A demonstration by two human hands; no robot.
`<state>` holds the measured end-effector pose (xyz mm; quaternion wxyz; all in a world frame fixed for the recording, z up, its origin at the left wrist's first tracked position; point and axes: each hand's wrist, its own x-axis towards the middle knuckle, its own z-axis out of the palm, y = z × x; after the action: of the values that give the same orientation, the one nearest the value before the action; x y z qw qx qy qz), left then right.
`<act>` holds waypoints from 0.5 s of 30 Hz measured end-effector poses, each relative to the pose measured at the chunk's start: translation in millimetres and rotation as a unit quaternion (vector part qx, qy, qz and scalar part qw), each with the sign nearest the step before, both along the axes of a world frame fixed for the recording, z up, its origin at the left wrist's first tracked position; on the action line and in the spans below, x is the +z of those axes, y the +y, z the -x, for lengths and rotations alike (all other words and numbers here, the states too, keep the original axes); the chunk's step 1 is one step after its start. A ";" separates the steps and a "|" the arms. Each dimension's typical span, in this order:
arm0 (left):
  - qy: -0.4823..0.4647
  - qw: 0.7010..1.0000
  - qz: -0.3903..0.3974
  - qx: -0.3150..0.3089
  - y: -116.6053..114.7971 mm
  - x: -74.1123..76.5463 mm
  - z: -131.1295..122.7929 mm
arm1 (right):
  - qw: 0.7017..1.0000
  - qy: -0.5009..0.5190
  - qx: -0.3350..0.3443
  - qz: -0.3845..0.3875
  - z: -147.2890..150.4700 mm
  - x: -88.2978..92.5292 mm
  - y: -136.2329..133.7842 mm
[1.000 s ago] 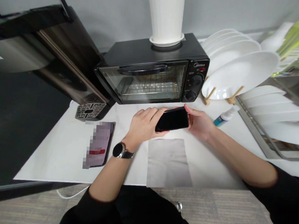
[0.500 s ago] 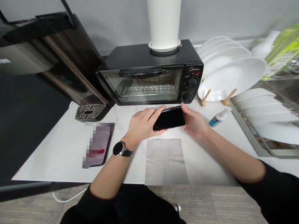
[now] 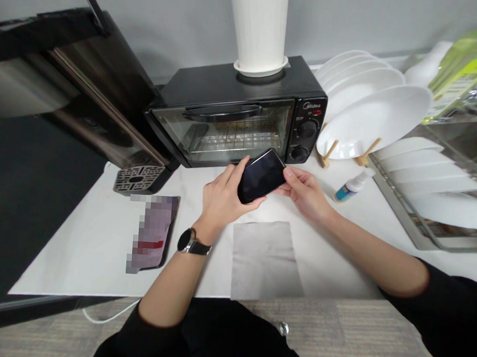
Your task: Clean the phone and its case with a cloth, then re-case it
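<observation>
A dark, glossy phone (image 3: 263, 175) sits between the person's two hands, tilted, its right end higher, in front of the oven door. The left hand (image 3: 223, 196) grips its left end, fingers at the upper side and thumb along the lower edge; the right hand (image 3: 304, 190) pinches the right-hand edge, thumb in front and some fingers tucked out of my sight. A round watch (image 3: 185, 240) circles the left wrist. Just below the hands, one grey cloth (image 3: 263, 261) lies flat on the white counter (image 3: 75, 260), reaching its front edge. To the left lies a second phone (image 3: 154, 232), its screen blurred out, making two phones in all; to the right, one small spray bottle (image 3: 351, 186) stands near the right hand. Behind is a single black toaster oven (image 3: 236, 87) with two round knobs, bearing one white pot (image 3: 259, 31) against a grey wall (image 3: 183, 19). A tall dark machine with a slotted drip tray (image 3: 137, 179) stands at left. At right I count at least four white plates (image 3: 373, 122) upright in a wooden rack (image 3: 325, 156), and at least four white dishes (image 3: 449, 205) in a metal rack (image 3: 408, 218).
</observation>
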<state>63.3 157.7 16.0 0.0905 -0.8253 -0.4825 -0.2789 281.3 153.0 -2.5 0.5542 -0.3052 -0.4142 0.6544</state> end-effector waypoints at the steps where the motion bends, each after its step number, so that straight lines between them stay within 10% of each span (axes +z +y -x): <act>1: -0.002 1.000 0.001 0.000 -0.8 0.3 -1.0 | 1.000 0.001 -0.001 0.001 -0.7 0.6 -0.6; 15: -0.063 0.995 0.055 -0.047 3.1 -1.0 3.0 | 0.995 0.073 0.028 0.055 -0.4 2.0 -7.9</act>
<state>60.3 160.8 15.0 0.0012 -0.8314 -0.4629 -0.3073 281.8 145.1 -0.5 0.5470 -0.2752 -0.3445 0.7116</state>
